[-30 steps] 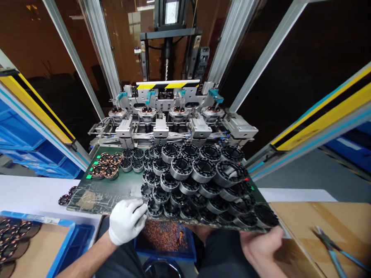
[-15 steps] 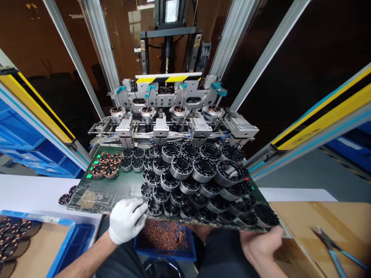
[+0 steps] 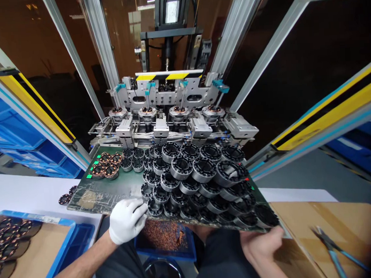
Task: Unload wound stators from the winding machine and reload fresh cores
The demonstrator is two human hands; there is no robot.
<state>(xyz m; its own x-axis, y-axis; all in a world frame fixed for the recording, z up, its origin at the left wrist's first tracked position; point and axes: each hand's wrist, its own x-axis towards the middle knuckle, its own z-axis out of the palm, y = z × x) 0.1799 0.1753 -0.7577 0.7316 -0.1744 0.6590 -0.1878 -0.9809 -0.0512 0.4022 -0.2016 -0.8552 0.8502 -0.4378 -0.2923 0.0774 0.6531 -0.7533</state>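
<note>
My left hand [image 3: 127, 221], in a white glove, rests on the front edge of a dark green board [image 3: 113, 190]. Its fingers are loosely bent and lie beside a stator core [image 3: 154, 208] at the front left of a stacked pile, with nothing visibly gripped. Bare, my right hand [image 3: 264, 242] lies against the board's front right corner; its fingers are mostly hidden beneath. The piled stator cores [image 3: 202, 171] are silver rings with black toothed insides. Several copper-wound stators [image 3: 110, 170] sit at the board's back left, with small green tabs beside them.
Behind the board stands a winding machine [image 3: 170, 94] holding copper-wound pieces [image 3: 179, 111]. A blue tray [image 3: 53, 218] of wound stators is at left. Pliers [image 3: 329, 245] lie on a cardboard box [image 3: 339, 218] at right. A blue bin [image 3: 165, 253] of copper scraps sits below.
Both hands and the stacked cores stay in place. On the machine, the striped bar has risen slightly and the pieces in the holders look a little different.
</note>
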